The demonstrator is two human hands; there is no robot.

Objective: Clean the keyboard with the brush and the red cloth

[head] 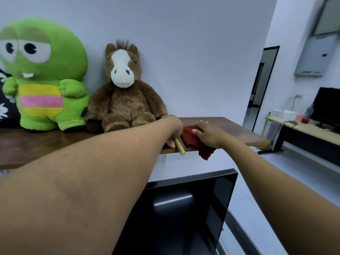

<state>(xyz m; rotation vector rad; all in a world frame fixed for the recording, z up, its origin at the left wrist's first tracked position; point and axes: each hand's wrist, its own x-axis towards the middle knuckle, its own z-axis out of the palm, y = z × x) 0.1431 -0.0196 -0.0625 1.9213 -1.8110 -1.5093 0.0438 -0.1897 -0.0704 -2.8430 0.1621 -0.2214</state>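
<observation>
Up high, hands (pixel 173 131) on brush (pixel 179 146), red cloth (pixel 193 139).

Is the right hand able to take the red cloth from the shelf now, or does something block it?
Probably yes. The right hand already lies on the red cloth at the front edge of the shelf; nothing covers it, and the left hand is beside it on the brush handle.

A brown wooden shelf (pixel 230 129) crosses the middle of the frame. On it sit a green plush (pixel 42 76) at left, a brown horse plush (pixel 123 96) centre, a red cloth (pixel 191 138) and a wooden brush handle (pixel 180 149) overhanging its front edge.
</observation>
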